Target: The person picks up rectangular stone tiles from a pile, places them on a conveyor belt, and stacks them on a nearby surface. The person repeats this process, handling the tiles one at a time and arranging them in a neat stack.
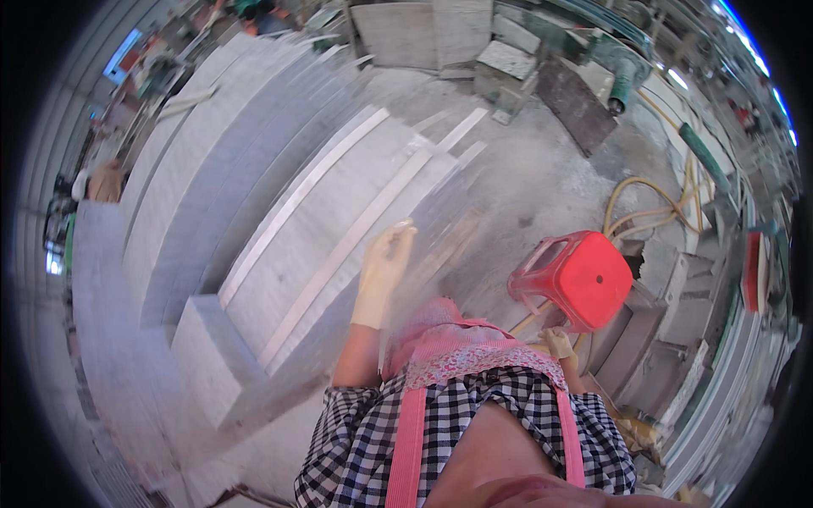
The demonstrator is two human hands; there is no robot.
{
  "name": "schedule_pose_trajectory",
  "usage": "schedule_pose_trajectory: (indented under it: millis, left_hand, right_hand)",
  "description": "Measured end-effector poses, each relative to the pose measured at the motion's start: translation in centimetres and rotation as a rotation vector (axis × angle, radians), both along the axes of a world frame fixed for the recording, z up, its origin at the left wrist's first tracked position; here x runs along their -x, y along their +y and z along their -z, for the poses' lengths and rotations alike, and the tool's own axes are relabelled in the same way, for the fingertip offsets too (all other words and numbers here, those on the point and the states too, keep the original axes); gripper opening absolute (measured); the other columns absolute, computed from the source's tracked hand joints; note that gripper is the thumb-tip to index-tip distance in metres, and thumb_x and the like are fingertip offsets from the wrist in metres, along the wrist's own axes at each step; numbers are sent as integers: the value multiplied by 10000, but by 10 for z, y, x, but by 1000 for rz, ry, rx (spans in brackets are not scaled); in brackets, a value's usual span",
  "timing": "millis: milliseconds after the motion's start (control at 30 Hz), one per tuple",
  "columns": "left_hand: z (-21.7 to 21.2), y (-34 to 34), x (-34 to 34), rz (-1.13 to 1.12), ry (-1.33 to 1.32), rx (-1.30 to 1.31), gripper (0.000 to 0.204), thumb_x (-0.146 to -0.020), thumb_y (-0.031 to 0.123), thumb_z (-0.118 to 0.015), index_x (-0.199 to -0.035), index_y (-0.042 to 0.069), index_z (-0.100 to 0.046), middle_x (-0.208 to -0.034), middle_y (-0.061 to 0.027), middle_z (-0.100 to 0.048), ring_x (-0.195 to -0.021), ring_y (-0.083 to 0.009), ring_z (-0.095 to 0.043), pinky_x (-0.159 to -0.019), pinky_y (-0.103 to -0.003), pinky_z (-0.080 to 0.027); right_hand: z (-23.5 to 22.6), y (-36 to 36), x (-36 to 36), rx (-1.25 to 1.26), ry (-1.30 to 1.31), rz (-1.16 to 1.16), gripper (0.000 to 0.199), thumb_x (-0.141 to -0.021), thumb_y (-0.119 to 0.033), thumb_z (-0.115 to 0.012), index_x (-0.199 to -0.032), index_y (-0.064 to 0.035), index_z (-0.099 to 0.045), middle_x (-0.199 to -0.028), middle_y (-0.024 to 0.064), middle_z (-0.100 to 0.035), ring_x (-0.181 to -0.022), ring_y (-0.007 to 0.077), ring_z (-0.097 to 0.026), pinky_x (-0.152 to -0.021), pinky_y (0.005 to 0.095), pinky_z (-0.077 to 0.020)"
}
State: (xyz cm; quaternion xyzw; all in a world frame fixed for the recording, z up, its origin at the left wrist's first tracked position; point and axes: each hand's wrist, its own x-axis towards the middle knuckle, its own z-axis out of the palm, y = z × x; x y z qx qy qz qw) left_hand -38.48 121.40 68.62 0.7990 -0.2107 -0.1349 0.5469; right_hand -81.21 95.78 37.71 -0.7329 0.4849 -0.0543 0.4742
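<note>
The left hand (383, 269) is half-open, empty, near the slab (330, 212); the right hand's (557, 342) grip is unclear. Dragging the stool (607, 278) could snag the hose (610, 207).

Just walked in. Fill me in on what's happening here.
A person in a pink apron and pale gloves stands among stone slabs. The left hand, fingers bent and with nothing visible in it, appears over the edge of a slab that has pale strips across it. The right hand is at the near side of a red stool; whether it grips the stool, I cannot tell.
</note>
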Motion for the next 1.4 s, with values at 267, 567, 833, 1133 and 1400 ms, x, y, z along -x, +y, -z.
schedule_pose_trajectory:
  millis: [267,567,833,1133,1400]
  left_hand:
    - [26,-32,-34,74,-539,56,404,-903,151,-650,-1286,27,-611,-1264,-192,-635,-1191,-333,-595,-1024,-408,-448]
    - [35,-47,-16,211,-712,-195,544,-878,235,-664,-1363,21,-543,-1358,-208,-572,-1337,-396,-454,-1155,-498,-292]
    - [12,-19,-11,121,-600,-156,355,-893,162,-626,-1209,1,-650,-1215,-221,-653,-1238,-385,-555,-1111,-454,-365]
    - [-55,-104,-32,-142,-14,101,250,-974,156,-543,-812,-8,-639,-790,-73,-661,-765,-148,-606,-762,-288,-464]
    - [-62,-282,-25,-64,226,136,403,-1023,262,-542,-694,30,-559,-628,-56,-596,-543,-100,-514,-563,-249,-397]
  right_hand:
    - [-51,-26,18,445,-2,-467,303,-936,-280,-599,-1131,-58,-666,-937,137,-681,-955,292,-663,-796,402,-529]
    - [-185,-14,-65,73,-166,173,379,-905,-301,-546,-1124,-14,-660,-1027,182,-677,-981,275,-656,-841,392,-498]
    - [-179,-44,-45,25,227,70,338,-868,-303,-539,-969,-27,-704,-907,192,-687,-844,329,-672,-779,437,-508]
    - [-102,-185,-135,454,238,-492,343,-930,-335,-519,-1006,-48,-692,-1104,177,-683,-993,333,-651,-854,418,-519]
    - [-137,-333,-177,122,200,-305,226,-825,-213,-614,-971,-83,-728,-944,164,-717,-879,363,-684,-794,459,-551]
